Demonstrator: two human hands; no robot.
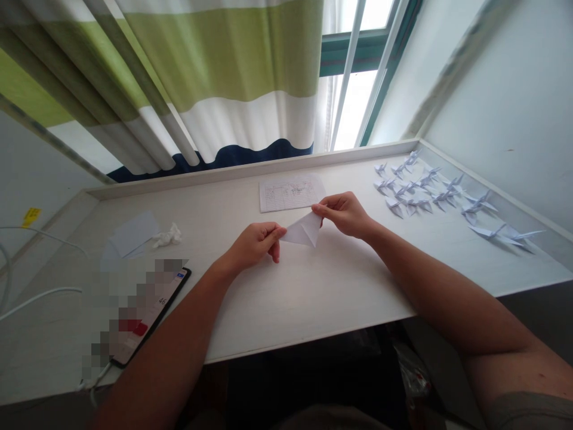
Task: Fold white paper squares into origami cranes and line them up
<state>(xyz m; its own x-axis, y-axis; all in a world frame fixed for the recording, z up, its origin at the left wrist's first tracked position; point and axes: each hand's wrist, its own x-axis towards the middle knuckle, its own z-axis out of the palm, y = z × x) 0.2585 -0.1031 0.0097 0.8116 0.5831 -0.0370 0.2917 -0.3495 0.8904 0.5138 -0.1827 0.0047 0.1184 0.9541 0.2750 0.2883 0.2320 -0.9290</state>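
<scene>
A small folded white paper, triangular in outline, is held just above the white desk between both hands. My left hand pinches its left corner with thumb and fingers closed. My right hand pinches its upper right corner, fingers curled. Both forearms reach in from the bottom of the view.
Several folded white paper cranes lie in rows at the right of the desk. A printed sheet lies behind the hands. At left are a blank paper, a crumpled scrap, a phone and white cables. A striped curtain and window stand behind.
</scene>
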